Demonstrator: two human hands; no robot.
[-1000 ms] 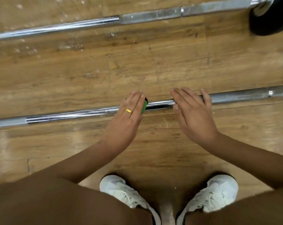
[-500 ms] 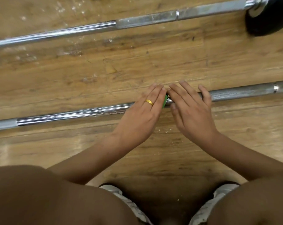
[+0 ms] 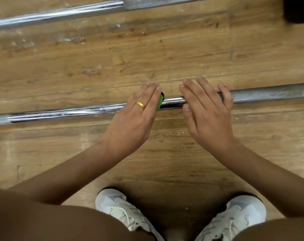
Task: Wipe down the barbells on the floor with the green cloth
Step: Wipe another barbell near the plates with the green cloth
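Green cloth (image 3: 159,102) under left hand (image 3: 135,117)

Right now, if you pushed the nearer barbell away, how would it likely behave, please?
It would probably roll: the nearer barbell is a round shaft lying on the flat wooden floor. Being long metal, it is likely stiff and heavy. Its polished stretch looks slippery; the knurled part should grip better.

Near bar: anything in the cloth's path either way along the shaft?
Rightward, yes: the right hand lies on the near barbell just past the green cloth, which is under the left hand. Leftward, nothing visible on the shaft.
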